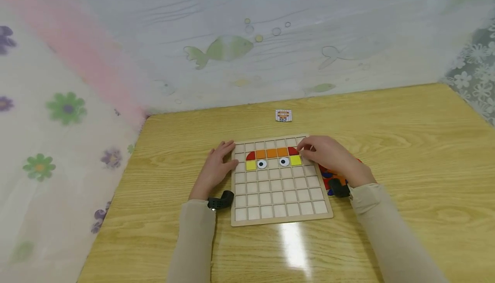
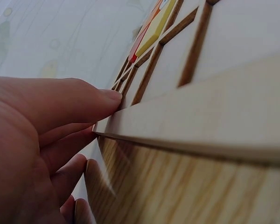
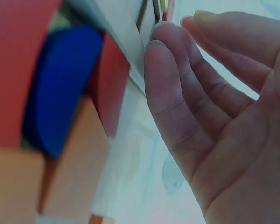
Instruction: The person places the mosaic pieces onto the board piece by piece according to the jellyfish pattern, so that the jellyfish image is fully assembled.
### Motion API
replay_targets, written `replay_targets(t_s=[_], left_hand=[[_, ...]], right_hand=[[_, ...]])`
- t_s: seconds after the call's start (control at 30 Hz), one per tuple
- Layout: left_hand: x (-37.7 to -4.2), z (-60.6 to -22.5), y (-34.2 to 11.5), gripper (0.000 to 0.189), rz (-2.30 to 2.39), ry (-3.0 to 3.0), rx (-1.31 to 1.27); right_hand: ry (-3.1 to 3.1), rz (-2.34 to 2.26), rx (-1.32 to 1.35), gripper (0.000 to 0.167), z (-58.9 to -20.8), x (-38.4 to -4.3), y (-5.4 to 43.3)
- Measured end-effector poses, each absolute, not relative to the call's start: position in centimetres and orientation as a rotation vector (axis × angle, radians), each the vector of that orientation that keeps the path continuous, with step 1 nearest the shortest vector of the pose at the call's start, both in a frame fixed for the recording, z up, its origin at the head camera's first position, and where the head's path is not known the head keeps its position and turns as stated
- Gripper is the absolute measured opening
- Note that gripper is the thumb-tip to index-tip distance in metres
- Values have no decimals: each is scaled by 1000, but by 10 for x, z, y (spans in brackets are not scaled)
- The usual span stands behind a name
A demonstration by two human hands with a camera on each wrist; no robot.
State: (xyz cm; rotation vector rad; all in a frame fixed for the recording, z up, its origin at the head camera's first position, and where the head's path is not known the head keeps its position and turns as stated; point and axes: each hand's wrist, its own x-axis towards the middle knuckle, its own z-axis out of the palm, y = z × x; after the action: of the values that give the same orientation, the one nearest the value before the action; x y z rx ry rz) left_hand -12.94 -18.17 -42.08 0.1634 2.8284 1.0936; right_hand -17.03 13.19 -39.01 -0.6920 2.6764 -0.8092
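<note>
A wooden grid board (image 1: pixel 281 222) lies on the table. Set in its upper rows are orange square tiles (image 1: pixel 272 153), yellow square tiles (image 1: pixel 251 165), two eye tiles (image 1: pixel 261 164) and a red quarter-circle tile (image 1: pixel 251 156) on the left. My left hand (image 1: pixel 215 167) rests at the board's left edge, thumb on the rim and fingers spread along the side. At the upper right, my right hand (image 1: pixel 328 156) pinches another red quarter-circle tile (image 1: pixel 292 150) at its cell; bent fingers partly hide the contact. The right wrist view shows thumb and fingertips close together.
Loose red, blue and orange tiles (image 3: pixel 60 93) lie beside the board's right edge, partly under my right wrist. A small pattern card (image 1: pixel 284 115) sits behind the board. A patterned wall (image 1: pixel 270 59) borders the table's back.
</note>
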Motion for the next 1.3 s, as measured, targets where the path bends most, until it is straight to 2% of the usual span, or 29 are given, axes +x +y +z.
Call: replay_targets(t_s=[1.3], left_hand=[[-130,-420,-181,55,1126,2803,138]], right_hand=[[2764,-826,-484,32,-383,-166,214]])
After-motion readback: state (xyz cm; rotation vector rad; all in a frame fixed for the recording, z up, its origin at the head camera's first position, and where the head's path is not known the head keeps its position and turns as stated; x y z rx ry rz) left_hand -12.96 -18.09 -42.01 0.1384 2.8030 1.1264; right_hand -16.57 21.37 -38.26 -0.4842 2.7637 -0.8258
